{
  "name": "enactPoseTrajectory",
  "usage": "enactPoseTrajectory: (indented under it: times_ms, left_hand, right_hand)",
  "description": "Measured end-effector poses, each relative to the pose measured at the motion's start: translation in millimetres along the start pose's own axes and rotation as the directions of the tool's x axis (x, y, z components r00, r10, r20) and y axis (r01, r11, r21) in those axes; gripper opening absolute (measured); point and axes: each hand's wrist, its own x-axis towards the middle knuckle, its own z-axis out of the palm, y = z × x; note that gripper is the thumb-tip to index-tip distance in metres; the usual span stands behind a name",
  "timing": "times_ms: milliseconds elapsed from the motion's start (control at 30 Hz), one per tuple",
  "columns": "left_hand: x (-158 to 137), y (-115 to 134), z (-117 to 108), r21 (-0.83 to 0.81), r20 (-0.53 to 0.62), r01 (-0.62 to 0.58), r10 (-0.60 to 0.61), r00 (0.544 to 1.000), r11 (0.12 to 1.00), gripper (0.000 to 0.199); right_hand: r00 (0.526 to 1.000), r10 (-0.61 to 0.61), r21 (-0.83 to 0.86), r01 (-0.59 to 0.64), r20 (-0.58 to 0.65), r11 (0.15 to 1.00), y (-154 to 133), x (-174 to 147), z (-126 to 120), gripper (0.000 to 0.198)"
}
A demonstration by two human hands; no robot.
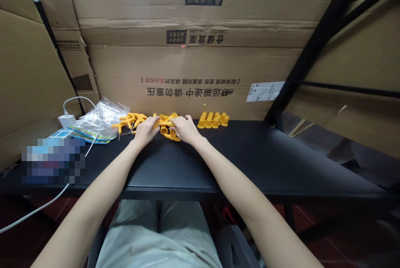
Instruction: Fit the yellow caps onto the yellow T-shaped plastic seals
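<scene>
My left hand (pixel 146 130) and my right hand (pixel 185 129) are over the far part of the black table, close together, with fingers closed. Between them runs a yellow plastic piece (pixel 165 123), gripped from both ends; its exact kind is too small to make out. Just under and behind it lie several yellow cup-shaped parts (pixel 163 130), partly covered by my fingers. Left of my left hand is a pile of yellow branched pieces (pixel 133 119), with a dark beaded chain (pixel 126 135) by them. Several yellow cup-like parts (pixel 213 120) stand in rows to the right of my right hand.
Crumpled clear plastic (pixel 104 112) and colourful packets (pixel 93 134) lie at the left. A white charger (pixel 66 120) with a cable (pixel 99 122) sits by a blurred-out object (pixel 53 160). Cardboard (pixel 187 60) walls the back of the black table (pixel 250 155); a black frame post (pixel 300 64) rises right.
</scene>
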Motion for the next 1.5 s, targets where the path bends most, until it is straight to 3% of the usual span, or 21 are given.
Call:
enactPoseTrajectory:
  times_ms: [233, 500, 733, 867, 1033, 1167, 1300, 1500]
  left_hand:
    - [6, -1, -7, -0.12, -0.007, -0.024, 0.024, 1.0, 0.992, 0.028]
    - [8, 10, -10, -0.287, 0.157, 0.223, -0.184, 0.97, 0.932, 0.028]
    - [4, 7, -7, -0.208, 0.048, 0.128, -0.12, 0.992, 0.97, 0.03]
    - [4, 1, -6, -0.163, 0.01, 0.076, -0.075, 0.997, 0.984, 0.03]
    - [6, 3, -6, -0.23, 0.007, 0.091, -0.092, 0.996, 0.969, 0.029]
    - [7, 7, -4, -0.39, 0.09, 0.211, -0.191, 0.977, 0.896, 0.028]
    - [8, 7, 1, -0.587, 0.286, 0.369, -0.242, 0.927, 0.721, 0.027]
    - [8, 4, 4, -0.64, 0.295, 0.385, -0.25, 0.922, 0.665, 0.026]
  right_hand:
    - [0.998, 0.028, -0.043, -0.03, -0.052, 0.999, -4, 2, -7, 0.019]
    - [0.992, 0.006, -0.166, -0.027, -0.129, 0.986, -5, 2, -9, 0.023]
    - [0.996, -0.072, -0.127, 0.064, -0.06, 0.99, 0, 1, -4, 0.024]
    - [0.998, -0.063, -0.086, 0.06, -0.031, 0.994, -1, 1, -3, 0.023]
    - [0.997, -0.024, -0.065, 0.019, -0.077, 0.998, 1, 1, -5, 0.018]
    - [0.99, -0.024, -0.126, 0.006, -0.142, 0.992, 0, 1, -6, 0.023]
    - [0.972, -0.07, -0.176, 0.03, -0.226, 0.984, -2, 2, -6, 0.027]
    - [0.981, -0.05, -0.175, 0.016, -0.188, 0.984, 2, 2, -6, 0.025]
